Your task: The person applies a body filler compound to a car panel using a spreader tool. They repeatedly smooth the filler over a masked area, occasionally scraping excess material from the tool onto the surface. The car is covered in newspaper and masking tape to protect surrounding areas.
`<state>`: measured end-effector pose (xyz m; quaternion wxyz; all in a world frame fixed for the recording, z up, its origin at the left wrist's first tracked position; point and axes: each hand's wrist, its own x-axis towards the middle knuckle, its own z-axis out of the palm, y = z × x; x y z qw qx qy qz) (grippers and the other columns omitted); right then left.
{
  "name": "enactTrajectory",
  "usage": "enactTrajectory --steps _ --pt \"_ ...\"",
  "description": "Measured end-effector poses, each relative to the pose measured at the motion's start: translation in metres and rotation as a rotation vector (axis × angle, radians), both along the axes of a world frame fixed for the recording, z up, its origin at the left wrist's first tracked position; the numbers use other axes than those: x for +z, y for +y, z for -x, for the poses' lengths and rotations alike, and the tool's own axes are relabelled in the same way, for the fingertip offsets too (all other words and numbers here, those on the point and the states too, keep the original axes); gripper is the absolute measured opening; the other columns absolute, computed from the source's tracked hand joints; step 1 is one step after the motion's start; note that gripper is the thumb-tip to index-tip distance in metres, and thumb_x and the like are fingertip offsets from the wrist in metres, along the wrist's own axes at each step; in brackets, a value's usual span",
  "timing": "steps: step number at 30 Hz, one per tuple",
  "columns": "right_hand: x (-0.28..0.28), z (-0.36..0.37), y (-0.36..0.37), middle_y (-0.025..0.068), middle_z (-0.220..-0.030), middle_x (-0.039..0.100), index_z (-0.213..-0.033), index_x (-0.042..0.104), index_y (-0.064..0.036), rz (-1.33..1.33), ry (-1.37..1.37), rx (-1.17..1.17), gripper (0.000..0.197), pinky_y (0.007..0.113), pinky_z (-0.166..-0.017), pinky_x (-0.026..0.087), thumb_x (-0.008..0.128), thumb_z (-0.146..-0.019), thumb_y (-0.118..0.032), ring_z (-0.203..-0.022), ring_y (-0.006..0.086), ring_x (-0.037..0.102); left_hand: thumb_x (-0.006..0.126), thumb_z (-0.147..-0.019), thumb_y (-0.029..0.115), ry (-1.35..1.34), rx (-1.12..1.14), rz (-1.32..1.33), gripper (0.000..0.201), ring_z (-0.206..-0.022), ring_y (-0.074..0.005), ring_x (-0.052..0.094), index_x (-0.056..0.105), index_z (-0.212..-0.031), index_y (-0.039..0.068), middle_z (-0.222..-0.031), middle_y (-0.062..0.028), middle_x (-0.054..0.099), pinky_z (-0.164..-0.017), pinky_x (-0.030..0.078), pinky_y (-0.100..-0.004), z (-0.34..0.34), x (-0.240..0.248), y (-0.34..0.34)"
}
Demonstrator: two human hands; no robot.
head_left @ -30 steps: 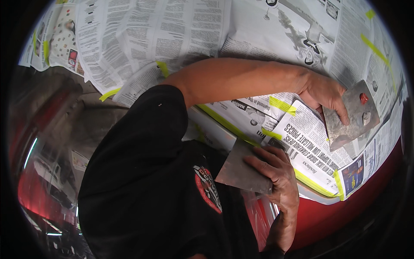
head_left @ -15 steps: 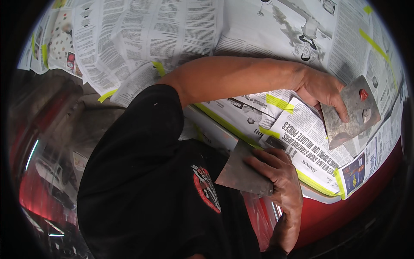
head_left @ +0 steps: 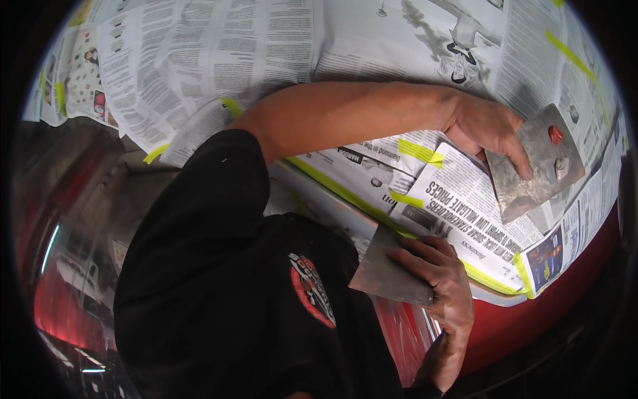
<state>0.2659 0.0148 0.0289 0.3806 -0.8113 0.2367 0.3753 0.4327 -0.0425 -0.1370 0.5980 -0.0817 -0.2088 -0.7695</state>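
Note:
My left arm reaches across to the right, and my left hand (head_left: 488, 130) is closed on a thin metal plate (head_left: 537, 178), thumb lying on its face. A red dab (head_left: 555, 135) and a grey dab (head_left: 561, 166) of paste sit on that plate. Lower down, my right hand (head_left: 446, 272) grips a flat metal spreader (head_left: 385, 269), fingers spread on its upper face. The spreader overlaps the pale grey strip (head_left: 498, 298) of a panel edge; whether its blade touches there I cannot tell. My thumb on that hand is hidden.
Newspaper sheets (head_left: 266, 60) cover the large surface ahead, held by yellow-green tape (head_left: 571, 56). More tape (head_left: 332, 179) runs along the pale strip. A red panel (head_left: 512, 332) curves below it at the right. Shiny red bodywork (head_left: 66, 312) with reflections stands at the left.
My right hand and the spreader have moved a little to the right along the pale strip. My left hand and the plate have shifted slightly up and left with the whole view.

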Motion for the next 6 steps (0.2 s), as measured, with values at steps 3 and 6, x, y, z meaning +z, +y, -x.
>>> enactTrajectory --steps 3,6 --pt "0.0036 0.0046 -0.0038 0.012 -0.122 0.066 -0.118 0.071 -0.0159 0.002 0.012 -0.015 0.053 0.044 -0.096 0.046 0.079 -0.067 -0.026 -0.111 0.0343 0.057 0.067 -0.089 0.001 -0.009 0.009 0.002 0.04 -0.111 -0.0182 0.064 0.058 -0.128 0.001 -0.126 -0.0108 0.065 -0.098 0.052 -0.0325 0.0008 0.0 -0.0005" --pt "0.0073 0.0053 -0.007 0.0123 -0.122 0.066 -0.118 0.071 -0.0162 0.003 0.023 -0.003 0.053 0.044 -0.096 0.046 0.079 -0.067 -0.028 -0.111 0.0342 0.057 0.067 -0.089 0.002 -0.014 0.025 0.004 0.04 -0.112 -0.0181 0.064 0.058 -0.128 0.002 -0.126 -0.0107 0.065 -0.099 0.051 -0.0325 0.0013 0.0002 -0.0011"
